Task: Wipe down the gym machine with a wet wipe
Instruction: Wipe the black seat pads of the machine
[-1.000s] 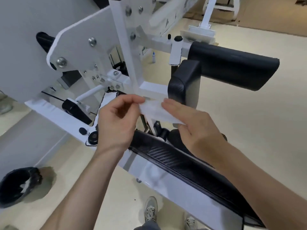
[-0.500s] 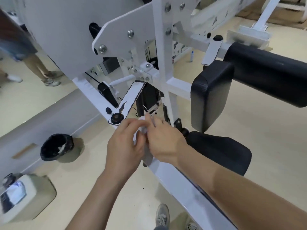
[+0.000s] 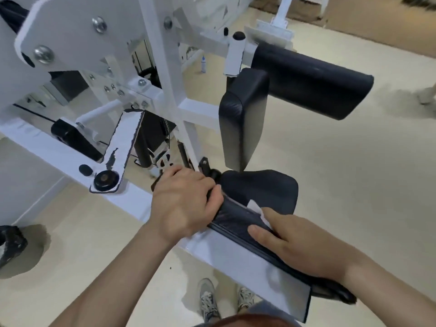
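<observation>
White wipe (image 3: 256, 207) — under right hand (image 3: 304, 246) | left hand (image 3: 184, 201) grips pad (image 3: 264, 187)

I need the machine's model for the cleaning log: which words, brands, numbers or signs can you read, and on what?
No readable text anywhere.
White frame: no lettering shows.
Black pads: no lettering shows.
Small bottle on the floor: any label is too small and blurred to read.
</observation>
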The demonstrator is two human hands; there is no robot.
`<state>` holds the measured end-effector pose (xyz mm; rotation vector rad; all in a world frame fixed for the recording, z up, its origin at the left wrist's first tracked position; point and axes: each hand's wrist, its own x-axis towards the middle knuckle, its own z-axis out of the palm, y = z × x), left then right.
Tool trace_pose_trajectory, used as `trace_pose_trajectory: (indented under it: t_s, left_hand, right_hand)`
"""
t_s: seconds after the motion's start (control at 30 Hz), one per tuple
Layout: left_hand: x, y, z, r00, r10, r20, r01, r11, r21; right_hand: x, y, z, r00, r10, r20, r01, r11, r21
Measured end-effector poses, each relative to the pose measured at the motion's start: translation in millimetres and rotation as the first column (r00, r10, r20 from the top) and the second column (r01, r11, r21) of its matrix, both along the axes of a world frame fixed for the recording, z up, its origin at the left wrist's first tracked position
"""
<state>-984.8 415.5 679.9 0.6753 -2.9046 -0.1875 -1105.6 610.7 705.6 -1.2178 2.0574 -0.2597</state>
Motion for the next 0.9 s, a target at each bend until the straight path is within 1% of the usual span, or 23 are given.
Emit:
trace_pose_trajectory:
  t_s: [0.03,0.07,0.13,0.17,0.2,0.27,0.3,0.37,0.43,0.47,0.53,0.6,0.7,0.73,0.77,0.8,0.83,0.9]
  left_hand:
    - [-3,-1,0,1.000,-0.024,0.006,0.024,1.000,-0.006]
    - [-5,-3,-2,0.999,-0.051,-0.003,0.051,0.999,-0.011]
    - [-1,-7,-2,0.993,-0.097,-0.063,0.100,0.994,0.042]
    - [1,-10,-2,0.987,-0.120,-0.112,0.128,0.990,0.067]
    - [3,-12,-1,0.982,-0.134,-0.136,0.145,0.986,0.076]
    - [3,-13,0,0.987,-0.143,-0.071,0.147,0.987,0.063]
    - [3,-14,-1,0.989,-0.149,-0.024,0.150,0.988,0.043]
    - [2,-15,-3,0.986,-0.164,0.022,0.163,0.986,0.020]
    - [2,-15,-3,0.984,-0.176,0.015,0.175,0.984,0.021]
    - [1,-14,-4,0.985,-0.171,0.010,0.171,0.985,0.023]
    - [2,-10,-4,0.988,-0.150,-0.028,0.151,0.988,0.025]
    - [0,-7,-3,0.990,-0.117,-0.075,0.122,0.990,0.070]
    - [-2,-1,1,0.983,-0.057,-0.176,0.103,0.959,0.263]
    - [-1,5,2,0.979,-0.051,-0.199,0.114,0.942,0.317]
    - [2,15,3,0.977,-0.066,-0.202,0.131,0.935,0.328]
    - [6,26,1,0.978,-0.092,-0.187,0.145,0.946,0.290]
    - [11,36,-2,0.980,-0.120,-0.157,0.153,0.963,0.221]
    - [15,52,-8,0.988,-0.125,-0.089,0.135,0.983,0.127]
  right_hand:
    - [6,-10,1,0.997,0.000,-0.072,-0.001,1.000,-0.015]
    - [13,-24,-3,0.984,0.011,-0.178,-0.023,0.997,-0.069]
    - [31,-52,-16,0.913,0.024,-0.406,-0.115,0.972,-0.202]
    - [40,-61,-21,0.878,0.021,-0.478,-0.150,0.961,-0.232]
    - [46,-63,-22,0.850,0.014,-0.527,-0.156,0.962,-0.225]
    - [53,-43,-23,0.811,0.031,-0.584,-0.166,0.970,-0.179]
    - [55,-24,-24,0.794,0.066,-0.604,-0.196,0.969,-0.152]
    - [52,24,-21,0.773,0.055,-0.633,-0.200,0.967,-0.159]
    - [43,59,-13,0.784,-0.016,-0.621,-0.099,0.984,-0.151]
    - [40,66,-10,0.775,-0.048,-0.631,-0.053,0.989,-0.140]
    - [41,49,-8,0.763,-0.058,-0.644,-0.029,0.992,-0.124]
    - [49,7,-18,0.770,-0.021,-0.638,-0.092,0.985,-0.144]
    - [58,-43,-29,0.801,0.010,-0.598,-0.147,0.973,-0.180]
    - [59,-43,-27,0.811,0.028,-0.585,-0.167,0.969,-0.185]
    - [58,-33,-27,0.806,0.063,-0.588,-0.207,0.961,-0.181]
    - [56,-16,-25,0.800,0.103,-0.591,-0.245,0.955,-0.165]
    - [53,5,-22,0.788,0.133,-0.601,-0.279,0.948,-0.156]
    - [42,45,-16,0.777,0.180,-0.604,-0.325,0.935,-0.139]
